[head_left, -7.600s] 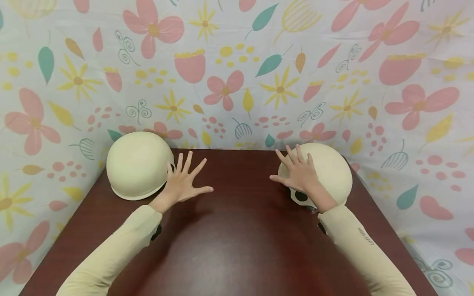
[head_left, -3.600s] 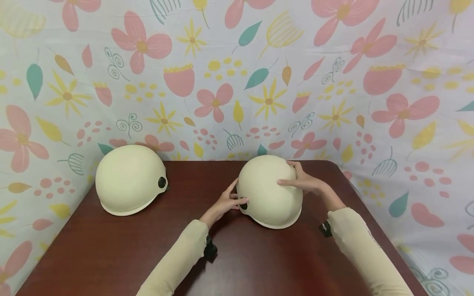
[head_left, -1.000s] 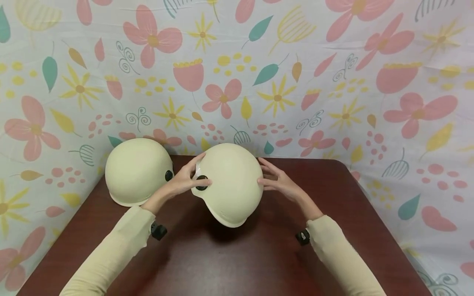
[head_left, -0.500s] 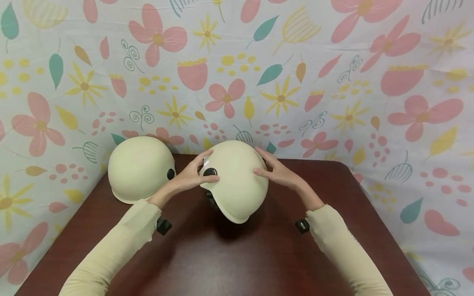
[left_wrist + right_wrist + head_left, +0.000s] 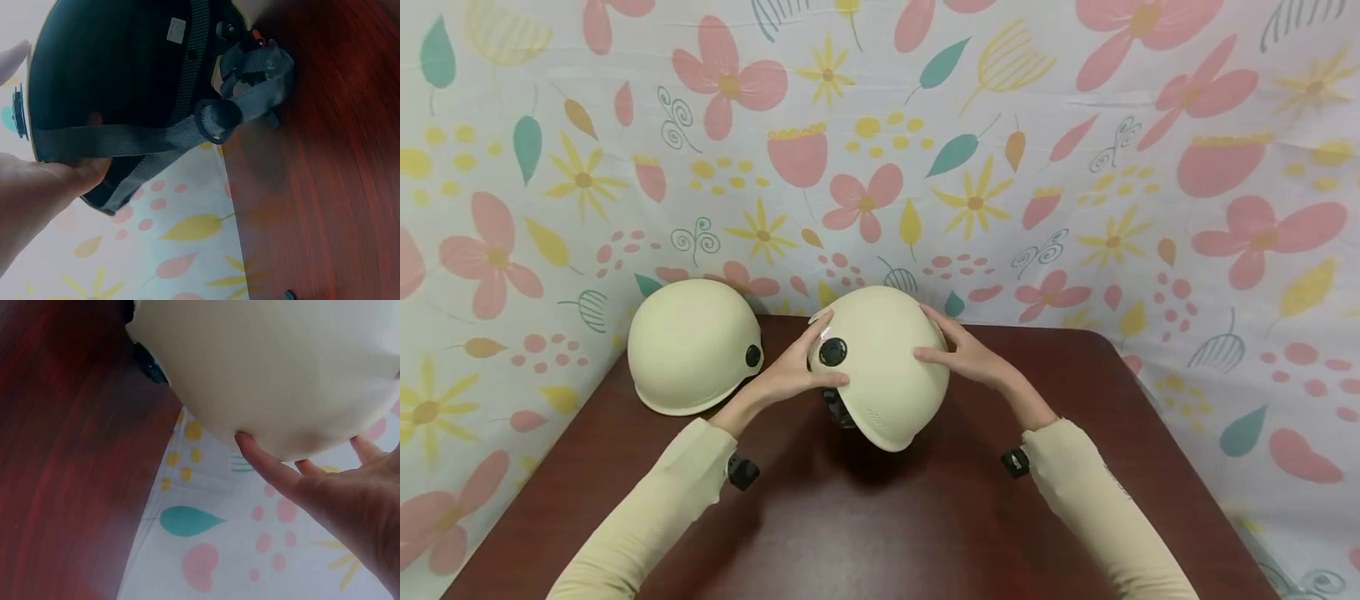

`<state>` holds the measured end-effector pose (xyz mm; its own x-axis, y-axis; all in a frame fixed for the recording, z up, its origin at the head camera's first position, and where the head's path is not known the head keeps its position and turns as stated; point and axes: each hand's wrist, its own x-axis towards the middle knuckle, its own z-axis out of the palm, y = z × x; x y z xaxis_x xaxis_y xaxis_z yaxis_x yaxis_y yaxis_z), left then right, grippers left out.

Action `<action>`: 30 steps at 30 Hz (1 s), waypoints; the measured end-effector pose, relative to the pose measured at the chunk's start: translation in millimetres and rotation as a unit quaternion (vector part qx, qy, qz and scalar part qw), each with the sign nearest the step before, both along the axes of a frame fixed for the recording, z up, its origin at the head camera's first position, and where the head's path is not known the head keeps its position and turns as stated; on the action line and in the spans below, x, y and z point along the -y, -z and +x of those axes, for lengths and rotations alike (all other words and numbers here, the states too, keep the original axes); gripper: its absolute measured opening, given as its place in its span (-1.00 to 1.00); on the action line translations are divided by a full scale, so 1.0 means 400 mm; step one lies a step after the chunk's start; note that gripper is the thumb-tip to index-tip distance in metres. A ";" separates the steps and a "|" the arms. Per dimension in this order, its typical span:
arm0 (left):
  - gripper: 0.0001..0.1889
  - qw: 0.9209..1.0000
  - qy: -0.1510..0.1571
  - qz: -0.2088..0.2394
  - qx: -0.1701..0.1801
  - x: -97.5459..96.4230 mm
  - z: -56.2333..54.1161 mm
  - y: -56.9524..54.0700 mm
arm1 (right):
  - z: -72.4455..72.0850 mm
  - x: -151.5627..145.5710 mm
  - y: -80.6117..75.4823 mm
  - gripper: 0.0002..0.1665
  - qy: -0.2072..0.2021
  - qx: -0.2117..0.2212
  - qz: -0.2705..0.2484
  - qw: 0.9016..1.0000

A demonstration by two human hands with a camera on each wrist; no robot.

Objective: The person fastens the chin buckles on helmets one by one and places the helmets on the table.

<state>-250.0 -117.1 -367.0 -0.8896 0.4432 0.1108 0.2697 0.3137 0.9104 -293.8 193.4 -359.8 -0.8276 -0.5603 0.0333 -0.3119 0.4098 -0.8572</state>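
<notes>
Grasping a cream, smooth, dome-shaped tilted helmet (image 5: 891,375) from either side, two bare hands hold it to the right of a matching cream, hard-shelled resting helmet (image 5: 688,346), which sits dome up. The left hand (image 5: 792,372) lies between the two, just right of the resting helmet, and grips the rim, with digits both outside and inside the shell. The right hand (image 5: 976,357) is on the side farthest from the resting helmet, its thumb and fingertips pressed against the outer curve.

On the side nearer the resting helmet, the tilted helmet has a round black knob (image 5: 832,352). The left wrist view looks into its dark lining (image 5: 119,69), where a small white label (image 5: 176,30) shows, along with dark grey woven straps (image 5: 125,140) and a small red piece (image 5: 258,36).

Beneath the resting helmet spreads a glossy reddish-brown surface (image 5: 880,542), which carries the tilted helmet's shadow; whether any strap touches it, I cannot tell. Behind the resting helmet rises a white cloth (image 5: 880,108) printed with pink, yellow and teal flowers and leaves. Nearer the person than the resting helmet are two cream sleeves (image 5: 647,500), each with a black device (image 5: 742,472) at the wrist.
</notes>
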 end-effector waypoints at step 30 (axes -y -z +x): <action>-0.20 0.978 -0.016 0.196 0.069 -0.061 -0.022 -0.011 | 0.019 -0.050 0.036 -0.09 0.065 0.061 -0.089 0.992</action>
